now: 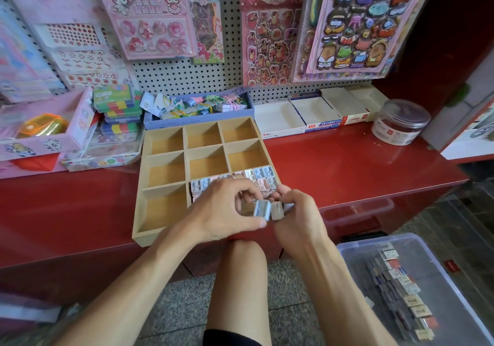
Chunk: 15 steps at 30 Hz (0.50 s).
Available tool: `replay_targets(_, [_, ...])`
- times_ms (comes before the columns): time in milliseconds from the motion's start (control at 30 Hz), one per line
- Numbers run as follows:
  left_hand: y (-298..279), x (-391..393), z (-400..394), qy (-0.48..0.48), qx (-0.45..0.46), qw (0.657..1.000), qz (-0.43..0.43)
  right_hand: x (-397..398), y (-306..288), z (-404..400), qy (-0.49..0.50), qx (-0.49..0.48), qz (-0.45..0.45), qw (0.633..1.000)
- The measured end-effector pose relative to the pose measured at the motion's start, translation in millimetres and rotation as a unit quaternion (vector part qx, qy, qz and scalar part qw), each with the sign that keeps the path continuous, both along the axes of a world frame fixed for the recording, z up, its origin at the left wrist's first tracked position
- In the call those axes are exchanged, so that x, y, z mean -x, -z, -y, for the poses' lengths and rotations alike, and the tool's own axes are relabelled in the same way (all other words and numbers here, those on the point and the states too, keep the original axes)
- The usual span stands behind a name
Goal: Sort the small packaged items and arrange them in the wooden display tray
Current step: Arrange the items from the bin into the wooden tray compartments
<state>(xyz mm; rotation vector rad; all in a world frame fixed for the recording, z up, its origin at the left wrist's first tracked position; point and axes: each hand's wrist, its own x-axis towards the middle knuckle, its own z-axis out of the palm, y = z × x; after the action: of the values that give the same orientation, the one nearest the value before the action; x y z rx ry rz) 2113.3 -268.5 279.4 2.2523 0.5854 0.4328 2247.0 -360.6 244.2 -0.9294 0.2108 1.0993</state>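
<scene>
From the head camera, the wooden display tray (163, 142) sits on the red bench (347, 164), its near edge hanging just over the bench's front edge. It is a three-by-three grid. The middle and right compartments of the front row hold small packaged items (258, 174) standing in rows, pale blue, pink and white; the other compartments show bare wood.

Both hands meet above the tray's front right corner. The left hand (227, 212) has its fingers and thumb curled round a few of the little packets, a blue packet (262, 208) facing up at the front. The right hand (296, 212) pinches a grey packet (278, 210) just beside the blue one, the two touching.

Along the bench's back edge stand a lilac box (197, 121) of tangled clips, open white cartons (278, 121) and a clear round tub (401, 122) toward the right end. On the floor at the right, a clear plastic bin (438, 255) holds more small packets.
</scene>
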Motion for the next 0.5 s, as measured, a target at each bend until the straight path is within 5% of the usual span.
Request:
replay_targets(233, [26,35,-49,-0.186,-0.058,0.978,-0.067,-6,2,13,-0.027,-0.027,0.007,0.999])
replay_targets(500, [31,35,-47,-0.194,-0.127,0.962,-0.146,5,3,17,-0.016,0.028,0.011,0.999])
